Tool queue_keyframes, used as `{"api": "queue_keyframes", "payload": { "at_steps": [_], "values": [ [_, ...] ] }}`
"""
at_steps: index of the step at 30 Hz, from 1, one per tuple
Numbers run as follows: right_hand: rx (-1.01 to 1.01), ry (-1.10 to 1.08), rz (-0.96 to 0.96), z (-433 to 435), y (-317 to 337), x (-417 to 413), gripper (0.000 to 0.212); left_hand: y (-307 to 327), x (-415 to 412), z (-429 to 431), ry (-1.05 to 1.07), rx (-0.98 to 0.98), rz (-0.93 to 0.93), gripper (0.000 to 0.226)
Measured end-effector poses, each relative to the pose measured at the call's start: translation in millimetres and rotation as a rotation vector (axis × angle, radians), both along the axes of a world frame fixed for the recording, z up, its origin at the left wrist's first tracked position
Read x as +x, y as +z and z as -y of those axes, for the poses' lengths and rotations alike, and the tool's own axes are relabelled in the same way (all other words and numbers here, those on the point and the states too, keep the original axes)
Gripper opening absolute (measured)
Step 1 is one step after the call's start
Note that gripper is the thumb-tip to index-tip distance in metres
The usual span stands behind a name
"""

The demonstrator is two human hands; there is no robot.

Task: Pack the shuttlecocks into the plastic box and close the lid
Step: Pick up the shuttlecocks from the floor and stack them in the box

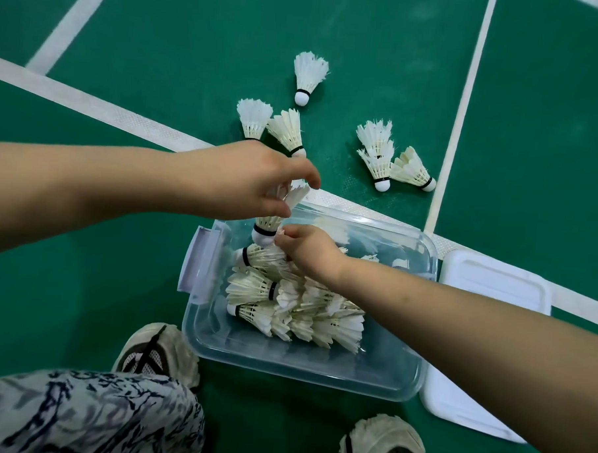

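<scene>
White shuttlecock (267,225) half hidden in left hand (245,179); right hand (307,250) grip unclear.

- An indoor badminton court: the floor (367,41) is a green, matte sports surface reaching to every edge of the view.
- White painted court lines cross it. A broad line (90,106) runs diagonally from the left, a thinner line (467,96) meets it from the top, and a third line (70,21) branches off at the upper left.
- Feather shuttlecocks (309,77) with white cork heads lie loose on the floor, some in a small cluster (379,151).
- A clear plastic box (319,367) and its white lid (493,286) sit directly on the court, not on any worktop.
- The person wears worn, laced sports shoes (162,350).
</scene>
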State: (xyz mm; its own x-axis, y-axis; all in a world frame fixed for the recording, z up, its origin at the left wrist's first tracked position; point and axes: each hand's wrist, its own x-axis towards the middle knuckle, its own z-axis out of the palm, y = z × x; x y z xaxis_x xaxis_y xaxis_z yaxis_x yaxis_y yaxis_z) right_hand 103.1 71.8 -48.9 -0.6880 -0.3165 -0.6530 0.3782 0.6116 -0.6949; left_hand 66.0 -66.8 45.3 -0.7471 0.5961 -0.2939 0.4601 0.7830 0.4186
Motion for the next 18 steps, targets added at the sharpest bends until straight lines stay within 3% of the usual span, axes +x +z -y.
{"api": "queue_keyframes", "payload": {
  "at_steps": [6, 12, 18],
  "values": [
    [0.074, 0.099, 0.017, 2.4, 3.4, -5.8, 0.022, -4.5, 2.5, -1.4, -0.020, -0.036, 0.039, 0.044],
    [0.006, 0.042, -0.011, -12.8, 17.3, -5.2, 0.030, -6.5, 4.8, 0.0, -0.001, -0.021, 0.055, 0.044],
    [-0.036, -0.001, -0.188, -39.2, 40.9, 9.8, 0.011, -8.2, 12.8, -5.0, -0.002, 0.026, 0.104, 0.040]
  ]
}}
